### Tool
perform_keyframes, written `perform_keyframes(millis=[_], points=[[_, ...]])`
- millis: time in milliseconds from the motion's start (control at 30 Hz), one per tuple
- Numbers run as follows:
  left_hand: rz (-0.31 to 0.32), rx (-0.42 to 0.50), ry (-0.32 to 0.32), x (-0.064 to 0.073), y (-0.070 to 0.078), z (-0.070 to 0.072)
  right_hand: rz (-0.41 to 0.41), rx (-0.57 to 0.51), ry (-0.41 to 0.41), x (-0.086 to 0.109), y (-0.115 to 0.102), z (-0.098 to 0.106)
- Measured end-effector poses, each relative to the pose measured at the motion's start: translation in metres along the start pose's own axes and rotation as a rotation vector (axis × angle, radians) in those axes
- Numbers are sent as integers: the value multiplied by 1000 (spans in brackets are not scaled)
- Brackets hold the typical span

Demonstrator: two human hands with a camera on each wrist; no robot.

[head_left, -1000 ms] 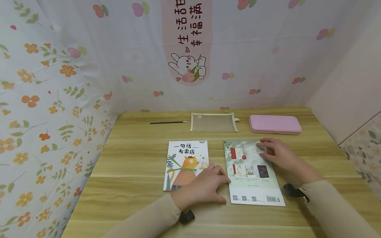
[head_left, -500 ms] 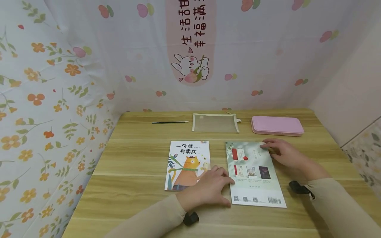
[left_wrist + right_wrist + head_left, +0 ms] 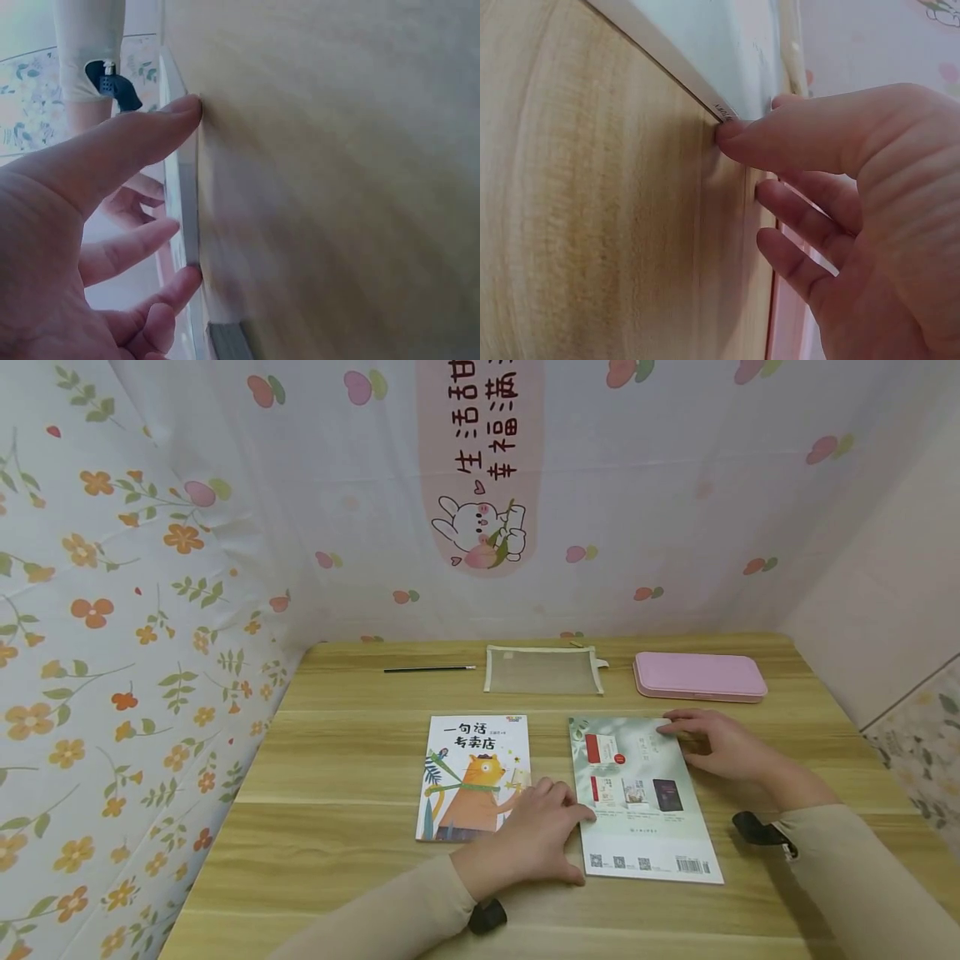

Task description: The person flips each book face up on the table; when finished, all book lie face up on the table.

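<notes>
A green-and-white book (image 3: 645, 843) lies back cover up on the table, with pictured books, QR codes and a barcode on it. My left hand (image 3: 536, 835) is at its left edge, thumb near the lower corner and a fingertip over the cover. In the left wrist view, the thumb and fingers of the left hand (image 3: 112, 202) are spread along the book's edge (image 3: 187, 195). My right hand (image 3: 723, 747) is at the upper right corner. Its thumb (image 3: 780, 142) touches the book's spine side (image 3: 667, 56) in the right wrist view, other fingers loosely bent.
Left of it lies a picture book (image 3: 468, 802) with an orange cat, partly behind my left hand. Along the back are a black pencil (image 3: 427, 669), a mesh zip pouch (image 3: 543, 671) and a pink pencil case (image 3: 701, 677). Patterned cloth (image 3: 645, 485) hangs behind the wooden table (image 3: 322, 777).
My left hand has shifted slightly right, its fingertip further over the book's edge. The right hand has drawn slightly right, off the cover toward its corner. The head view has shifted a little.
</notes>
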State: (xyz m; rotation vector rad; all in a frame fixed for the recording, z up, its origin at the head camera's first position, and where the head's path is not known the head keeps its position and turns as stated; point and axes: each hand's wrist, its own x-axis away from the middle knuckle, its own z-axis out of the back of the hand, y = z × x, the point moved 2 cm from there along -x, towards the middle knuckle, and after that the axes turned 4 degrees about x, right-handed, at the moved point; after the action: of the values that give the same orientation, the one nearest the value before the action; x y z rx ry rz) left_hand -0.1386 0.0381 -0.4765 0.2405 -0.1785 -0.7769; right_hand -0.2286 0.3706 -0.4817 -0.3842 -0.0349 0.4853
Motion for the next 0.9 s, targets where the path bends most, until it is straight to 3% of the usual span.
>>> perform_keyframes(millis=[267, 633, 767, 900], points=[[-5, -27, 37, -1, 2, -3, 1, -37, 1, 0, -1, 3], [-14, -46, 57, -2, 1, -6, 138, -27, 197, 1, 5, 2], [-24, -72, 73, -2, 3, -6, 156, -7, 197, 0, 6, 6], [-23, -78, 77, -2, 3, -7, 116, 10, 160, -1, 5, 12]])
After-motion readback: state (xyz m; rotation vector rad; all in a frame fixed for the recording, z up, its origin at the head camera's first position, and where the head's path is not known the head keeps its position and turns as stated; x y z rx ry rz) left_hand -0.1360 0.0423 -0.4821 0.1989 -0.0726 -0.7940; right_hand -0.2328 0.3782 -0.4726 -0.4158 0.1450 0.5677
